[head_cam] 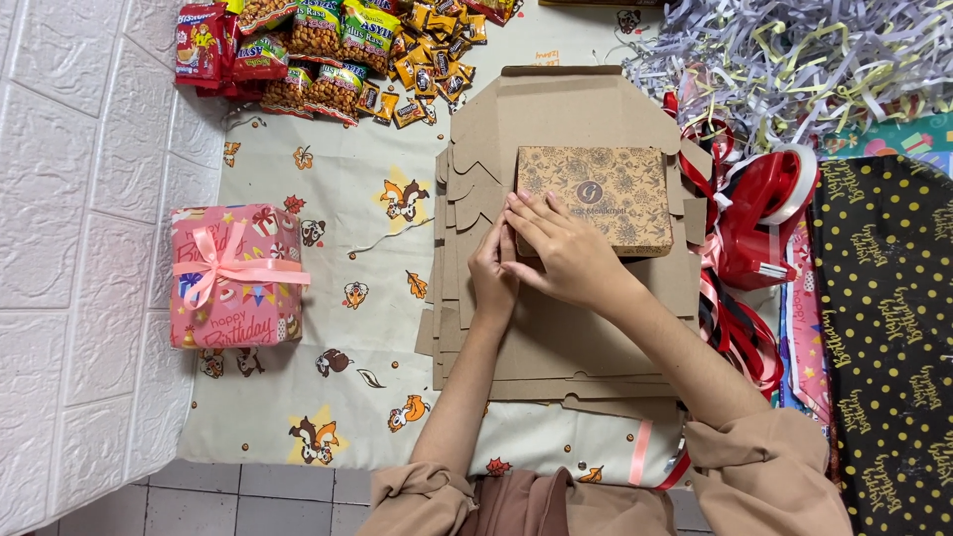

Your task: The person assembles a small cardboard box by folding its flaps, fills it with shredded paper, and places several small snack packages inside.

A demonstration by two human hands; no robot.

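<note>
Your two hands meet at the near left corner of a small patterned brown box (pixel 596 199), which lies flat on top of a stack of flat cardboard sheets (pixel 556 337) in the middle of the scene. Your right hand (pixel 561 248) rests on the box with its fingers spread and pressed flat over that corner; it covers the box rather than gripping it. Your left hand (pixel 493 273) sits just beside it on the left, its fingers bent against the left edge of the box and the cardboard under it; whether they pinch anything, you cannot tell from this view. The rest of the box reaches away from your hands toward the far right.

The stack lies on a cloth printed with squirrels (pixel 347 199). Well apart to the left sits a pink wrapped gift (pixel 236 278) tied with a pink bow. At the far left, snack packets (pixel 328 50) lie in a heap. To the right of the stack sits a red ribbon roll (pixel 764 208) with loose red ribbon beside it, shredded paper (pixel 794 60) piled farther off, and black gift wrap with gold dots (pixel 884 328) along the right edge.
</note>
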